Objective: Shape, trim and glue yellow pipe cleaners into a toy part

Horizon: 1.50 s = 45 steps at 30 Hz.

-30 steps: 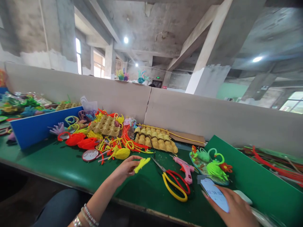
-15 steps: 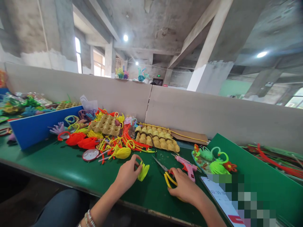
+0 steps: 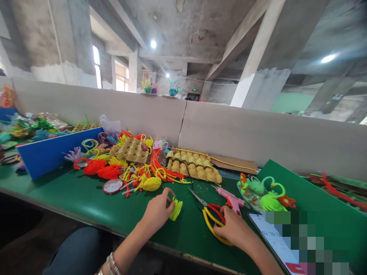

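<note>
My left hand (image 3: pixel 156 211) grips a small yellow coiled pipe-cleaner piece (image 3: pixel 176 208) just above the green table (image 3: pixel 86 202). To its right, my right hand (image 3: pixel 233 230) rests on the handles of the red-and-yellow scissors (image 3: pixel 213 220), whose blades point up and left. A pink glue gun (image 3: pixel 231 199) lies just beyond the scissors. A phone (image 3: pixel 276 244) lies flat at my right wrist, partly blurred out.
A heap of red, yellow and orange pipe cleaners (image 3: pixel 134 172) and egg trays (image 3: pixel 195 168) fills the table's middle. A tray of green craft figures (image 3: pixel 265 193) sits right. A blue divider (image 3: pixel 48 152) stands left, a green one (image 3: pixel 312 198) right, a grey partition (image 3: pixel 229 133) behind.
My right hand left the phone and moved left onto the scissors' handles. My left hand lowered the yellow piece toward the table and curled it up. The camera shifted slightly.
</note>
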Each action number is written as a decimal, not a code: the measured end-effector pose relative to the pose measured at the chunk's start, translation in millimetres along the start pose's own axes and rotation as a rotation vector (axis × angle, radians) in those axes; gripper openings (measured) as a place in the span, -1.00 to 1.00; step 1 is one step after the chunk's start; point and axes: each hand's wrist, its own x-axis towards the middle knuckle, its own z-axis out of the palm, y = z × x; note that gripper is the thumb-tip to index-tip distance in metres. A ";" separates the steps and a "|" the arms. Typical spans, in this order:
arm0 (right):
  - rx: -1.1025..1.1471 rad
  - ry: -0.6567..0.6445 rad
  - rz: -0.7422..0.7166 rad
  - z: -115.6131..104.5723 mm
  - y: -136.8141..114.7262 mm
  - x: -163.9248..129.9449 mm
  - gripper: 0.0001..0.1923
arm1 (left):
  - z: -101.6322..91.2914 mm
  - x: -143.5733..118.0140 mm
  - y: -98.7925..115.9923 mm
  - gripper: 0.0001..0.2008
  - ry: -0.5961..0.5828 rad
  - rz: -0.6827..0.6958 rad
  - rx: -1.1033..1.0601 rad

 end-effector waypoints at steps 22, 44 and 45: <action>-0.148 0.688 -0.204 18.9 -4.5 4.9 -0.57 | 2.3 8.2 -10.9 -0.83 0.092 0.066 -0.217; 0.644 0.508 -0.154 21.9 -30.1 -5.4 -0.62 | 22.0 9.7 -8.8 -0.79 -0.034 0.020 -0.688; 0.654 0.516 -0.174 23.7 -30.3 -5.3 -0.62 | 23.2 10.3 -8.5 -0.78 -0.043 0.015 -0.730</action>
